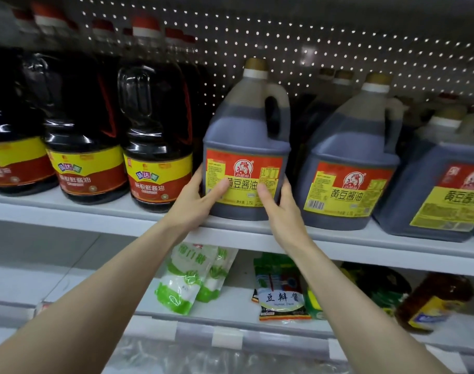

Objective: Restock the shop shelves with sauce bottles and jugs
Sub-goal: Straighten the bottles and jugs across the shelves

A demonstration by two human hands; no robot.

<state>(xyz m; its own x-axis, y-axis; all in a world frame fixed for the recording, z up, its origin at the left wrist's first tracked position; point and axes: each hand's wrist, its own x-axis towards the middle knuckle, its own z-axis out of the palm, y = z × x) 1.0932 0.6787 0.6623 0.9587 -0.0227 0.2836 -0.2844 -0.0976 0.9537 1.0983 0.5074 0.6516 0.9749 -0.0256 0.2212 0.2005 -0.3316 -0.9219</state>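
Observation:
A dark soy sauce jug (246, 125) with a red and yellow label and a tan cap stands on the white shelf (109, 220) at the centre. My left hand (195, 201) grips its lower left side, thumb across the label. My right hand (279, 203) grips its lower right side, thumb on the label too. Two matching jugs (349, 157) (441, 184) stand to its right. Three darker sauce bottles with yellow and red labels (157, 147) (82, 136) (12, 130) stand to its left.
A perforated back panel (338, 44) rises behind the jugs. The lower shelf holds green and white pouches (187, 279), a bean paste packet (281, 295) and a tipped amber bottle (432, 303). Clear plastic wrap (203, 354) lies at the bottom.

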